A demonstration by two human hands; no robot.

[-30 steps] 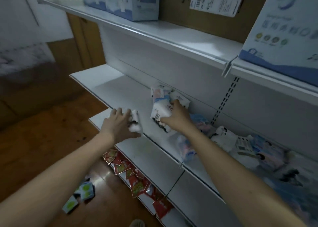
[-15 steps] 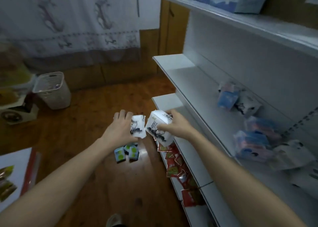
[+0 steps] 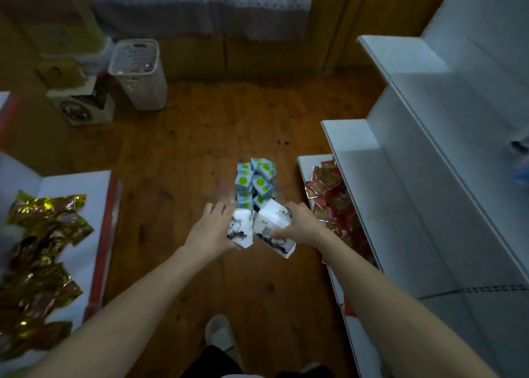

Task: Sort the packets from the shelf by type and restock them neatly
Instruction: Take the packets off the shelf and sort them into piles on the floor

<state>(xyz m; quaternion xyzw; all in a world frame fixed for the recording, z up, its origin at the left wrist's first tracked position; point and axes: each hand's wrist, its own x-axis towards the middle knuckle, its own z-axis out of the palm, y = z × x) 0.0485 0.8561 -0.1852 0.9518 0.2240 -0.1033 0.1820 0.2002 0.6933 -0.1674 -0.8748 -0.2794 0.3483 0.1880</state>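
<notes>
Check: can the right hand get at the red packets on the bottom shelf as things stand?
Probably not yet: the right hand already grips a white packet. The red packets lie uncovered just beside it, path free once it is emptied.

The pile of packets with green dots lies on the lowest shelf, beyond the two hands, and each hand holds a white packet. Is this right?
Not quite. The head view shows the pile of packets with green dots on the wooden floor, not on a shelf. The rest holds: it lies beyond the hands, and the left hand and right hand each grip a white packet.
</notes>
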